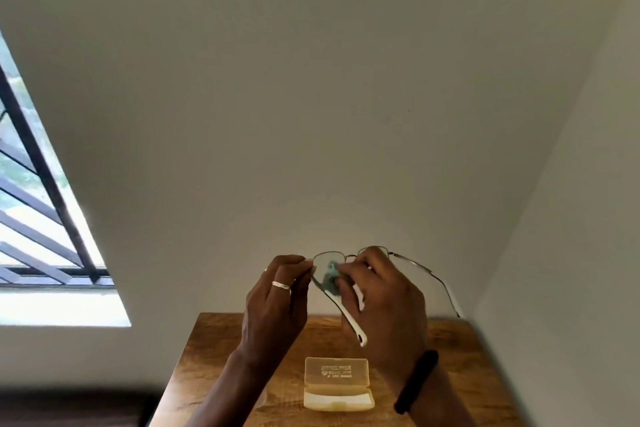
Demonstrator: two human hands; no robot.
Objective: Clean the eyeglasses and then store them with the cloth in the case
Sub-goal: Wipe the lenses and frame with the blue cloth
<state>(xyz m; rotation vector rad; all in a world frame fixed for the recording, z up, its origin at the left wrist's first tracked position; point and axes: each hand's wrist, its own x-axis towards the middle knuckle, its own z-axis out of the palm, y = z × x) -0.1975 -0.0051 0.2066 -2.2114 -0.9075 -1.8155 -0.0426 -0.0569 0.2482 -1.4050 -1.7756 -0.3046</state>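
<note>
Metal-framed eyeglasses are held above the open case, well clear of the wooden table. The frame's corner is pinched by the left hand; a teal cloth is pressed on one lens by the right hand's closed fingers. Too firm a rub could likely bend the thin frame or slip it from the pinch onto the table.

A plain room in a home: bare white plastered walls, a dark-barred window, a small brown wooden table in the corner.
</note>
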